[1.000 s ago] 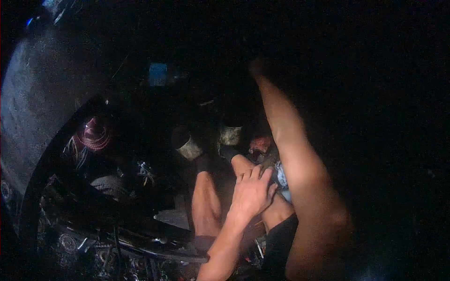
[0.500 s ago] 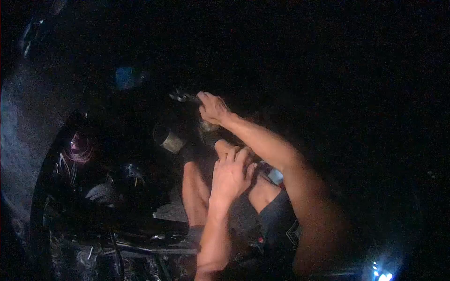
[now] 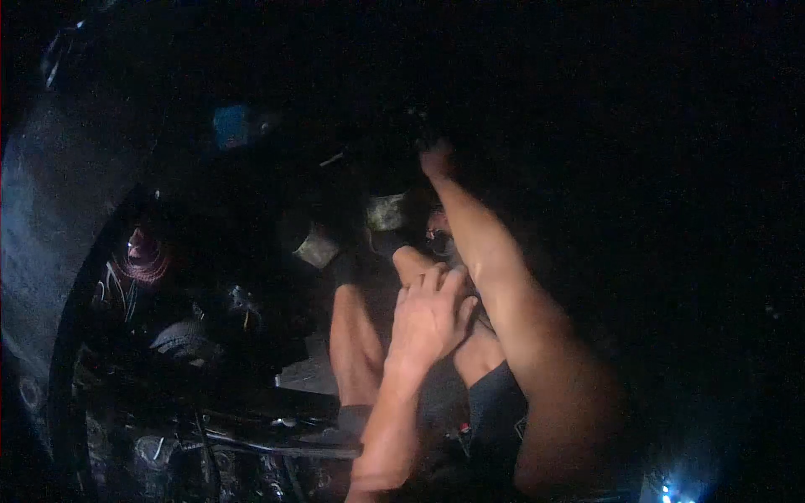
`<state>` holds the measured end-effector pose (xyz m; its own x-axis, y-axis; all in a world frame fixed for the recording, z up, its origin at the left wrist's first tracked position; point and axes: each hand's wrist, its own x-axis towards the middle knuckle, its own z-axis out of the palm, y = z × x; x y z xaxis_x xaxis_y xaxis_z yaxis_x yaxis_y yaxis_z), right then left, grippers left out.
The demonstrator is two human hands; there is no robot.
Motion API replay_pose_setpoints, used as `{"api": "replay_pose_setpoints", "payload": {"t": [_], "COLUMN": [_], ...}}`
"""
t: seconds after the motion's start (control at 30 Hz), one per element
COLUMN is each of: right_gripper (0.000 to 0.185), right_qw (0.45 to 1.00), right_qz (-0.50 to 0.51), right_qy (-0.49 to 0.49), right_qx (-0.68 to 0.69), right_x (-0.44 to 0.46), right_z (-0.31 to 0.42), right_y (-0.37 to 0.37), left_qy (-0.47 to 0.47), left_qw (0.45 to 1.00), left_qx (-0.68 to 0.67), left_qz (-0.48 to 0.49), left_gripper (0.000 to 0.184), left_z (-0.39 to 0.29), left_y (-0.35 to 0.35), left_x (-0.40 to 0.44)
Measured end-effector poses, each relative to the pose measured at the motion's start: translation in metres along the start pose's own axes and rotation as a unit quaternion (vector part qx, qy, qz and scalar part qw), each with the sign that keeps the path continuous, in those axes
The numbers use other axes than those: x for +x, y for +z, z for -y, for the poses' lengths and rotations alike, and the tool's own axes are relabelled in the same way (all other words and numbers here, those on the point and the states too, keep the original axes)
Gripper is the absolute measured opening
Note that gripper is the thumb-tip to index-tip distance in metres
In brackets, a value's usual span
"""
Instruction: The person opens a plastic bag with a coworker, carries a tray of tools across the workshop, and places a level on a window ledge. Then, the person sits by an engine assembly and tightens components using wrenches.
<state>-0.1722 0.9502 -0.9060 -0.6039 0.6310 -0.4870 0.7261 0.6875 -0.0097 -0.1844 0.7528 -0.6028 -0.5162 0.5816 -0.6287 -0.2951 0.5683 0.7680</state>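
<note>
My left hand [image 3: 429,310] lies on the bent leg [image 3: 478,354], fingers apart and curved over it; nothing shows in it. Further out, my right hand [image 3: 436,159] is closed, dim and smeared by motion. From its fingers a dark metal tool [image 3: 419,117] reaches into the dark, too faint to tell its kind. Past the shins, two shoes [image 3: 319,248] show pale parts. A small reddish thing [image 3: 438,222] sits beside my right forearm, partly hidden by it.
To the left is a large curved dark panel [image 3: 50,201]. A pinkish coil [image 3: 141,258] and dark mechanical parts [image 3: 189,339] sit inside its edge. Beyond the feet are a blue box-like thing [image 3: 231,126] and a thin pale rod [image 3: 333,159]. A bright light [image 3: 667,493] glares at lower right.
My right hand has swung away and to the right with the tool, into darker space. The pale rod and the second shoe now show. My left hand stays on the leg.
</note>
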Motion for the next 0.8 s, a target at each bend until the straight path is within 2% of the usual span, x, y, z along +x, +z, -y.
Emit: {"api": "replay_pose_setpoints", "payload": {"t": [0.1, 0.13, 0.2, 0.27, 0.43, 0.5, 0.57, 0.7, 0.8], "right_gripper": [0.047, 0.046, 0.044, 0.042, 0.058, 0.062, 0.063, 0.070, 0.078], "right_qw": [0.992, 0.984, 0.977, 0.983, 0.982, 0.989, 0.998, 0.994, 0.985], "right_qz": [0.100, 0.156, 0.196, 0.166, 0.138, 0.086, -0.017, 0.086, 0.128], "right_qy": [0.041, 0.044, 0.055, 0.069, 0.123, 0.111, 0.049, 0.068, 0.097], "right_qx": [-0.059, -0.069, -0.062, -0.023, -0.031, -0.039, -0.048, 0.029, 0.063], "right_x": [0.030, 0.031, 0.033, 0.035, 0.050, 0.041, 0.036, 0.019, 0.018], "right_z": [-0.016, -0.016, -0.016, -0.013, -0.016, -0.029, -0.038, -0.018, -0.020], "right_y": [0.025, 0.021, 0.014, 0.012, 0.027, 0.047, 0.065, 0.026, 0.000], "left_qy": [-0.014, -0.024, -0.009, 0.006, 0.005, 0.003, -0.007, 0.001, -0.001], "left_qw": [1.000, 1.000, 1.000, 1.000, 0.999, 1.000, 1.000, 1.000, 0.999], "left_qx": [-0.001, -0.004, -0.008, -0.015, -0.014, -0.009, 0.002, -0.009, -0.024], "left_qz": [0.005, 0.014, -0.005, -0.020, -0.039, -0.026, 0.014, -0.014, -0.043], "left_gripper": [0.042, 0.042, 0.042, 0.041, 0.039, 0.041, 0.043, 0.043, 0.042], "left_z": [-0.004, -0.004, 0.000, 0.001, 0.000, 0.001, 0.000, 0.001, 0.000], "left_y": [-0.012, -0.014, -0.010, -0.012, -0.014, -0.014, -0.018, -0.016, -0.016], "left_x": [0.000, 0.000, -0.001, -0.003, -0.002, -0.006, -0.004, -0.007, -0.005]}}
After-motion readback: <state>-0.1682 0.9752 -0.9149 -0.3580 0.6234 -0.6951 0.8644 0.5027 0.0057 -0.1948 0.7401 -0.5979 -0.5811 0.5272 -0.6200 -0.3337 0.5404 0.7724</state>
